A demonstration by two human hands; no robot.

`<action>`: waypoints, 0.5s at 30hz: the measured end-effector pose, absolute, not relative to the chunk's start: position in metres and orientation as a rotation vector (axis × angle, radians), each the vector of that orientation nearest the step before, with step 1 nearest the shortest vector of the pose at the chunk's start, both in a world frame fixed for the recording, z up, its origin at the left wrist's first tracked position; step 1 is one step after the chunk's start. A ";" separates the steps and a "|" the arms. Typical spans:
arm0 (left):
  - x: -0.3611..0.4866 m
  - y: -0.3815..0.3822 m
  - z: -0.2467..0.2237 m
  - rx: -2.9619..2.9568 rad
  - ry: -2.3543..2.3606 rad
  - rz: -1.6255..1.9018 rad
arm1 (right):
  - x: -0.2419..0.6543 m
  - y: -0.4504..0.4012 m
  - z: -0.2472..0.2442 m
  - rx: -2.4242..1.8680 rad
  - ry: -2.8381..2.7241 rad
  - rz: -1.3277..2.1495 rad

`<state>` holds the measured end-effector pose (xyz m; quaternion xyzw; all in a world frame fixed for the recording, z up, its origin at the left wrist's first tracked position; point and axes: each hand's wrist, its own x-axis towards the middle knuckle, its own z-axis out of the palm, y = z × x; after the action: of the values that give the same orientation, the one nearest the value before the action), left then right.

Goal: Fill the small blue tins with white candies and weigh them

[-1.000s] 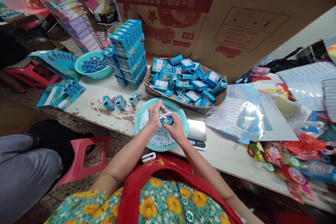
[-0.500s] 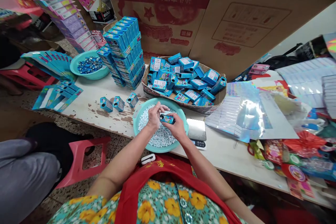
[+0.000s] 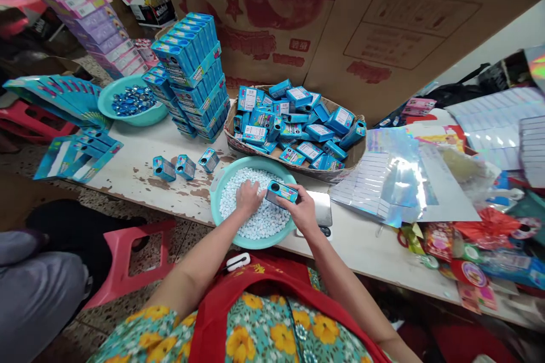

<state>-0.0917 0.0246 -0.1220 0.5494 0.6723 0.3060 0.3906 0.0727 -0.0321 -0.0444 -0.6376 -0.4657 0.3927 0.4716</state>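
A small blue candy box (image 3: 281,191) with a dark round hole in its top is gripped in my right hand (image 3: 303,210), tilted over the right side of a turquoise bowl (image 3: 216,210). Small white candies (image 3: 261,227) fill that bowl. My left hand (image 3: 249,198) reaches down onto the candies, its fingers a little apart and the tips partly sunk among them. Its thumb side is close to the box. Whether any candy lies under the fingers is hidden. A kitchen scale (image 3: 322,208) sits beside the bowl, partly behind my right hand.
Three blue boxes (image 3: 185,167) stand left of the bowl. Behind it, a cardboard tray (image 3: 272,154) holds many more boxes, next to a tall stack (image 3: 191,79). Another bowl (image 3: 147,119) has blue wrapped sweets. Shiny sheets (image 3: 395,181) lie right. A person sits at left near a stool (image 3: 128,261).
My left hand has turned from cupped beside the box to fingers-down in the candies. My right hand has moved the box slightly right, away from it. The view has shifted slightly.
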 end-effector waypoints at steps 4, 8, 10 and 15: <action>-0.089 0.026 -0.116 1.257 1.650 0.792 | 0.075 -0.030 -0.047 -1.630 -1.173 0.937; -0.092 0.034 -0.090 1.058 1.524 0.863 | 0.076 -0.033 -0.047 -1.651 -1.286 0.914; -0.090 0.035 -0.071 0.987 1.448 0.901 | 0.072 -0.033 -0.048 -1.635 -1.372 0.881; -0.077 0.034 -0.031 0.588 1.047 1.241 | 0.055 -0.029 -0.051 -1.626 -1.534 0.834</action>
<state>-0.0770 0.0344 -0.0310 0.2590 0.4608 0.5462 0.6498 0.0546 -0.0293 -0.0510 -0.6333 -0.5975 0.3251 0.3690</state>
